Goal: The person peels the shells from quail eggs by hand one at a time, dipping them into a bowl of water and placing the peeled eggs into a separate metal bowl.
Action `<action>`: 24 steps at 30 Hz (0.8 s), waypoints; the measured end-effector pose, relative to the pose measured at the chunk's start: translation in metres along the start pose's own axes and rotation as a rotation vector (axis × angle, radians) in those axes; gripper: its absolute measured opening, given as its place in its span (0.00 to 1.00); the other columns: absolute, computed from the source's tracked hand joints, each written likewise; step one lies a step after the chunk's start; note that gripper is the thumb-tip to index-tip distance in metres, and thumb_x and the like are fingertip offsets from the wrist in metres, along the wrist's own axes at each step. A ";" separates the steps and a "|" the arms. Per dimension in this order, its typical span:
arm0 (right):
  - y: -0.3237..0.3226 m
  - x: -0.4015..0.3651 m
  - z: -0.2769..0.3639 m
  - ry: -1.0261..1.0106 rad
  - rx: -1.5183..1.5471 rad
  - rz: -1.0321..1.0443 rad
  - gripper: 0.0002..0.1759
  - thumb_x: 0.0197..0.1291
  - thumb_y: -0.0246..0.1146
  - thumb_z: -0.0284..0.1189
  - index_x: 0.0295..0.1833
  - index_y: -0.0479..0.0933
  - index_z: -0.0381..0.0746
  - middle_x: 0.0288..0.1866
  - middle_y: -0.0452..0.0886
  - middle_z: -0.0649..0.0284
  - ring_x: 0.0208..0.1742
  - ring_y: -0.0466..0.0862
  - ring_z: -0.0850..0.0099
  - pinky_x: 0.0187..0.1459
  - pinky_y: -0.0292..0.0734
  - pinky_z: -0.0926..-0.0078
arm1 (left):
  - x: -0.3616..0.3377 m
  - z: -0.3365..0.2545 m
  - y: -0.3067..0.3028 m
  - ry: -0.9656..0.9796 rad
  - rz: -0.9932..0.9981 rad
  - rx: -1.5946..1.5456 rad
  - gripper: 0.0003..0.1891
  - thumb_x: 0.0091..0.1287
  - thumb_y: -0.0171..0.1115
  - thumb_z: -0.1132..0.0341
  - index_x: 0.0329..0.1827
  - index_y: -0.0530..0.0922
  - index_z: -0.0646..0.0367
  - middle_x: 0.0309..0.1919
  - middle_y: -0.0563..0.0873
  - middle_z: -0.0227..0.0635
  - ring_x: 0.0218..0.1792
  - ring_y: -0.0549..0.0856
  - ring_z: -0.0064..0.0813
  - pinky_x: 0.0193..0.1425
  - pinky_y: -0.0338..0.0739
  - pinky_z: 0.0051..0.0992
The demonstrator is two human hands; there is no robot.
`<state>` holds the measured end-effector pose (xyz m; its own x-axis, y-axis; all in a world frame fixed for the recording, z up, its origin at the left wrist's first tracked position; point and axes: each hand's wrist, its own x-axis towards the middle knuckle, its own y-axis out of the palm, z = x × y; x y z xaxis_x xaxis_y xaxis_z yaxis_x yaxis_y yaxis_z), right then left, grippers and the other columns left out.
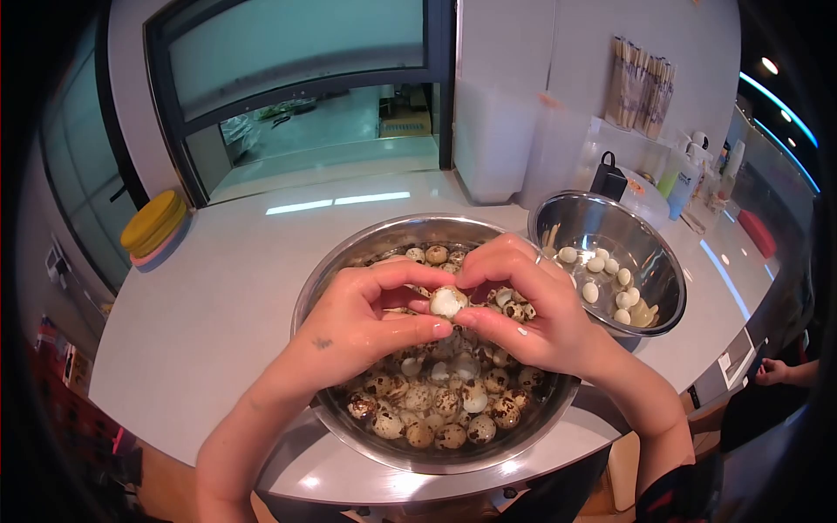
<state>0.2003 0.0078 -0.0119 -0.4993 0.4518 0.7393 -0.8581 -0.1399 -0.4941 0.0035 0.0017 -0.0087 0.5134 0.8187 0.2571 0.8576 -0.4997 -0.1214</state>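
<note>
**Both hands pinch one quail egg over big bowl**

Quail egg [447, 302], mostly white with shell partly off, sits between both hands, held above the large steel bowl [349, 253]. Left hand [366, 318] pinches it from its side, thumb under, fingers curled over the top. Right hand [532, 305] pinches the other side, fingertips touching the egg. Both hands look wet. Directly below the hands: speckled unpeeled quail eggs [436, 410] in water, filling the large bowl. Beyond the right hand, just beside the big bowl: smaller steel bowl [649, 248] with peeled white eggs [602, 279]. Far off past the left hand: yellow lids [153, 222] stacked at the counter [218, 296] edge. Past the small bowl: bottles [684, 179], a black clip.
</note>
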 end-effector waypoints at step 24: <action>-0.001 -0.001 -0.004 -0.065 -0.150 0.079 0.07 0.53 0.55 0.15 0.38 0.65 0.33 0.33 0.69 0.54 0.31 0.73 0.59 0.33 0.68 0.71 | -0.003 -0.005 0.009 -0.048 -0.074 0.073 0.13 0.54 0.64 0.78 0.43 0.75 0.66 0.37 0.78 0.31 0.36 0.79 0.16 0.38 0.75 0.14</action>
<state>0.2023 0.0111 -0.0137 -0.5753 0.3863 0.7210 -0.7909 -0.0379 -0.6108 0.0100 -0.0067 -0.0056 0.4476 0.8663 0.2218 0.8924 -0.4167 -0.1733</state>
